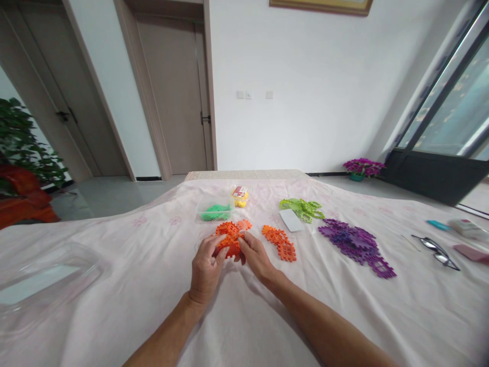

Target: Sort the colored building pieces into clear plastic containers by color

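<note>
Between my two hands is an orange interlocking puzzle piece (231, 247) with notched edges. My left hand (207, 261) grips its left side, thumb low and fingers behind. On its right side, my right hand (255, 255) pinches it with thumb and fingers; some fingertips are hidden. Just behind it lies a pile of orange notched pieces (226, 228), which partly merges with the held one. A second group of orange pieces (280, 243) rests to the right of my right hand.
Beyond my hands stand a clear tub of green pieces (216, 211) and a small tub of yellow ones (240, 197). Lime pieces (301, 209), a white card (291, 220), purple pieces (353, 242) and glasses (437, 251) lie rightward. A clear plastic container (87, 265) sits left.
</note>
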A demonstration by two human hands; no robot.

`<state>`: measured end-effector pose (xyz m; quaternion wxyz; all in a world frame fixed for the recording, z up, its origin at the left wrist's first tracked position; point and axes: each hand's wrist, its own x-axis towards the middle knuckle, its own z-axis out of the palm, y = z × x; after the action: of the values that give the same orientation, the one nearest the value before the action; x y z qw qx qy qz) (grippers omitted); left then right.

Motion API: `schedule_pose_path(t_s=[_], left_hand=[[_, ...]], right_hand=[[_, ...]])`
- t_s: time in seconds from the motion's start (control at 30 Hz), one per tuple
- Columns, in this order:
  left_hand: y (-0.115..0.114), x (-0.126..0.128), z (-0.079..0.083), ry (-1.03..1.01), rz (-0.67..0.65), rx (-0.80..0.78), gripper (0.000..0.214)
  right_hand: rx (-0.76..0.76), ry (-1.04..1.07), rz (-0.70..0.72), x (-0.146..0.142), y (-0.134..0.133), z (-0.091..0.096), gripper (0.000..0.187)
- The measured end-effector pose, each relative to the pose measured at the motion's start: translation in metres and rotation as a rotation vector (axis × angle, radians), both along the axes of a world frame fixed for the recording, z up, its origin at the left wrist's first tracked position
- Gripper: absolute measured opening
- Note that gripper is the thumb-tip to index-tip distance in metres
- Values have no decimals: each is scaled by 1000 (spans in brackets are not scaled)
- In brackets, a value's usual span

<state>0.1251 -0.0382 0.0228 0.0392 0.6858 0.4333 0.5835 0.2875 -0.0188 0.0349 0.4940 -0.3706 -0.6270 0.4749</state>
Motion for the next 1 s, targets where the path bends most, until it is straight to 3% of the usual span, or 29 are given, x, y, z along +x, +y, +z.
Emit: schedule_pose_path(t_s=[0.2,0.33,0.43,0.53,0.63,0.8,1.0], left_hand=[[-1,4,-2,-73,18,-128,22],[-3,1,0,-61,34,-168,23],[0,-8,3,0,54,-88,26],[11,-24,1,-11,187,-6,33],[28,-39,-14,-75,306,-133,47],[42,-41,-42,-196,163,-412,53],[23,-12,-36,-161,56,-433,56]], right_hand=[[28,-19,53,2,-9,8,56],[82,-63,128,1,-8,7,44],[93,-93,-20,0,-1,1,36],[74,-121,-246,4,9,-3,40],[81,-171,-322,11,15,0,38],[85,-203,-355,13,19,4,49],[73,-138,-288,10,24,8,41]])
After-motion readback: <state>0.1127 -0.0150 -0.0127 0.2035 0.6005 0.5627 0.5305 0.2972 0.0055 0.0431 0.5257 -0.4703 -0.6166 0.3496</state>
